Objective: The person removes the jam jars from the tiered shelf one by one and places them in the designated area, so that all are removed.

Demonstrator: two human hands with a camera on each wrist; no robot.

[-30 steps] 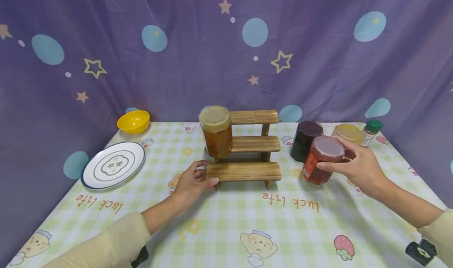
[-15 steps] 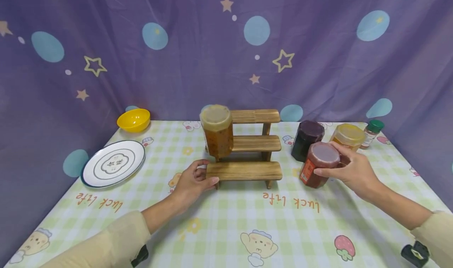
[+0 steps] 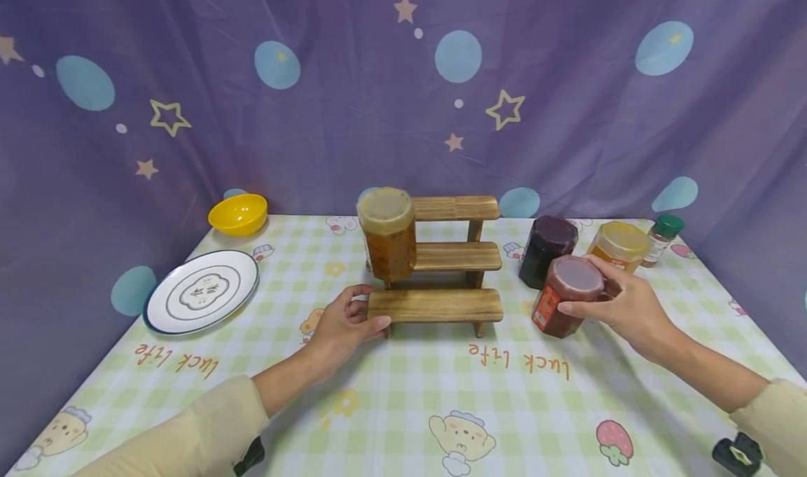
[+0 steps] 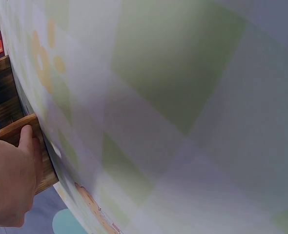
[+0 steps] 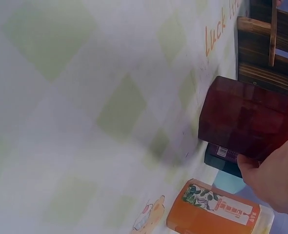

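Note:
In the head view, a three-tier wooden shelf (image 3: 435, 305) stands mid-table. My left hand (image 3: 337, 330) grips the left end of its lowest step, thumb on top. An amber jar with a pale lid (image 3: 387, 242) sits at the left of the shelf, on the middle step as far as I can tell. My right hand (image 3: 630, 312) holds a red jar (image 3: 567, 295) around its upper part. In the right wrist view the red jar (image 5: 246, 114) appears close to the cloth; whether it touches is unclear. Just behind it are a dark jar (image 3: 547, 253) and a yellow-lidded jar (image 3: 621, 244).
A green-capped spice bottle (image 3: 663, 239) stands at the back right. On the left lie a white plate (image 3: 170, 295) with a dark rim and a yellow bowl (image 3: 238, 214). A checked cloth (image 3: 391, 400) covers the table, and a purple curtain (image 3: 353, 127) hangs behind.
My right hand and the red jar have come slightly down and left, uncovering more of the yellow-lidded jar. The left hand keeps its hold on the shelf.

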